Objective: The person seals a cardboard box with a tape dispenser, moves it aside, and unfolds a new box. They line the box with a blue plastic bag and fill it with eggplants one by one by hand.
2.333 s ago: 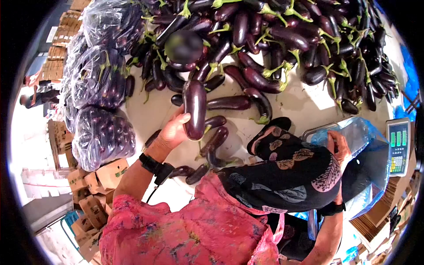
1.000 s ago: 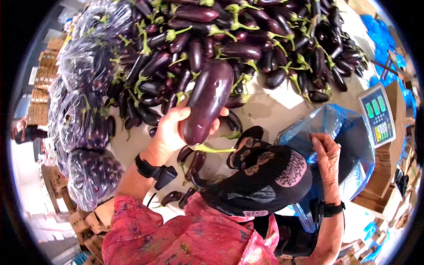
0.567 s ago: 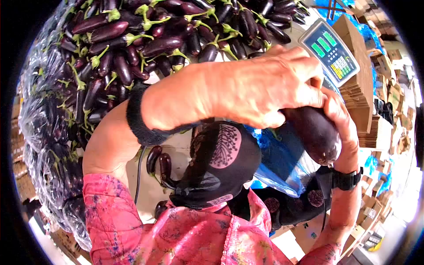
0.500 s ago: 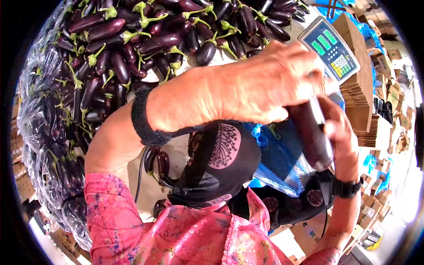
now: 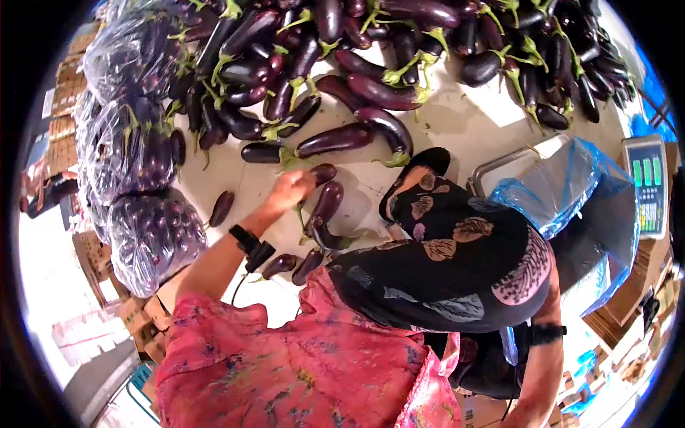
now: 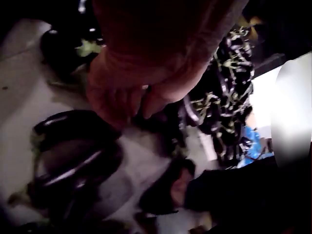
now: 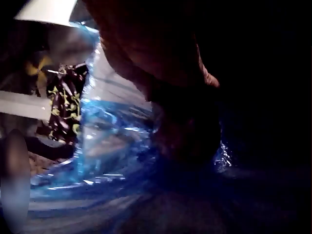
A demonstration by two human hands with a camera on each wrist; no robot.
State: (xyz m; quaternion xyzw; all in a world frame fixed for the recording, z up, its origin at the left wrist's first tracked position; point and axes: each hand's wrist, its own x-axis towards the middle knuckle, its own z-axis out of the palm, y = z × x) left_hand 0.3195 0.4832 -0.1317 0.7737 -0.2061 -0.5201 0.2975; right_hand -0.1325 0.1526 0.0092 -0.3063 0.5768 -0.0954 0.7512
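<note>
Over the left part of the table my left hand (image 5: 292,187) reaches down, its fingertips at the end of a small eggplant (image 5: 325,172). In the left wrist view, the fingers of that hand (image 6: 141,73) bend downward beside several dark eggplants (image 6: 73,131); whether they grip the small one I cannot tell. A patterned black cap (image 5: 457,250) hides my right hand in the head view, leaving the forearm (image 5: 546,364) visible. The right wrist view shows my right hand (image 7: 151,53) in deep shadow against the blue plastic bag (image 7: 117,131), its fingertips lost in the dark.
A heap of eggplants (image 5: 399,18) covers the back of the table (image 5: 457,121). Filled clear bags (image 5: 153,235) line the left side. To the right, the open blue bag (image 5: 606,185) stands beside a scale display (image 5: 648,185). Cardboard boxes (image 5: 160,307) sit lower left.
My left hand carried a large eggplant to the right hand at the blue bag, where both hands met on it. Now the left hand is back over the table; that eggplant is out of sight.
</note>
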